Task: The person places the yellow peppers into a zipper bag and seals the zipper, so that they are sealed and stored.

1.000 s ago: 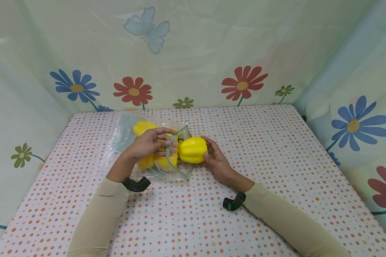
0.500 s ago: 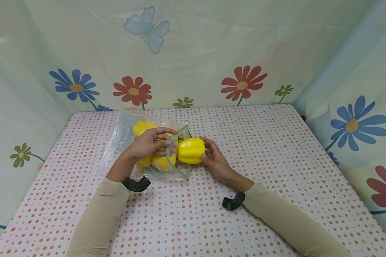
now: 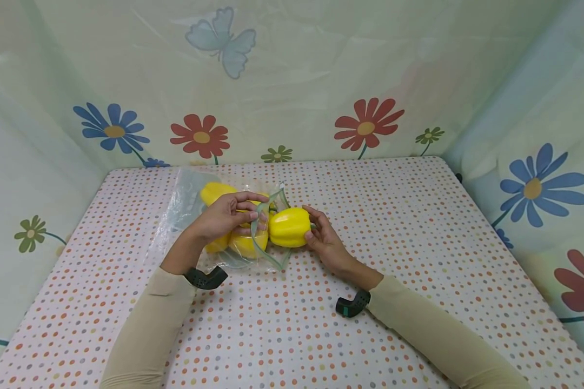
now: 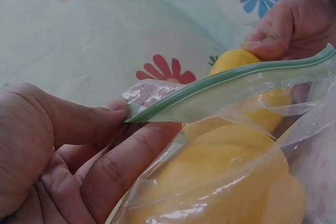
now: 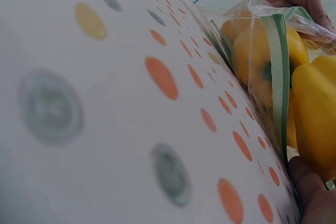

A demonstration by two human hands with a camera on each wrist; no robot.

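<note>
A clear zip bag (image 3: pixel 175 216) with a green zip edge lies on the table, its mouth toward the right. Inside it are several yellow bell peppers (image 3: pixel 216 192). My left hand (image 3: pixel 226 219) pinches the bag's green rim between thumb and fingers, holding the mouth apart, as the left wrist view shows. With my right hand (image 3: pixel 328 243) I grip another yellow bell pepper (image 3: pixel 290 227) right at the bag's mouth, fingers and thumb around its right end. In the right wrist view this pepper (image 5: pixel 317 114) stands beside the green zip strip (image 5: pixel 281 72). Its far end is partly hidden.
The table (image 3: pixel 282 335) wears a white cloth with coloured dots. Behind it and at both sides hang pale curtains (image 3: pixel 292 70) printed with flowers and a butterfly. A black wrist camera (image 3: pixel 206 277) sits on the left wrist, another black camera (image 3: pixel 352 304) on the right.
The pepper in my right hand has shifted slightly left, toward the bag's mouth. A pepper inside the bag has moved a little left too. My left hand stays on the rim.
</note>
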